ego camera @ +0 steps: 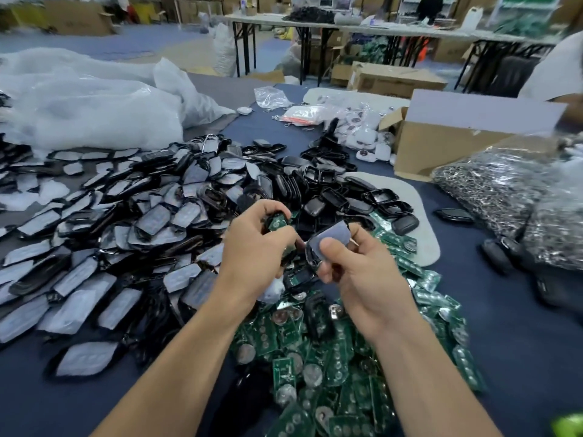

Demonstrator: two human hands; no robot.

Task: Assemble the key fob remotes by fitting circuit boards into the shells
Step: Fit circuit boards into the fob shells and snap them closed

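Milky plastic bags (88, 102), contents unclear, slump at left behind a heap of film-faced black shells (126, 222) on the blue table (504, 326). At centre, the left hand (252, 250) curls its fingers round a shell half (277, 220) with a green board showing in it. Just beside it, the right hand (362, 275) pinches a film-faced cover (328, 238) between thumb and fingers. Loose green boards (331, 357) lie beneath. At right stand an open cardboard box (441, 146), its inside hidden, and a clear sack (492, 190) of metal rings.
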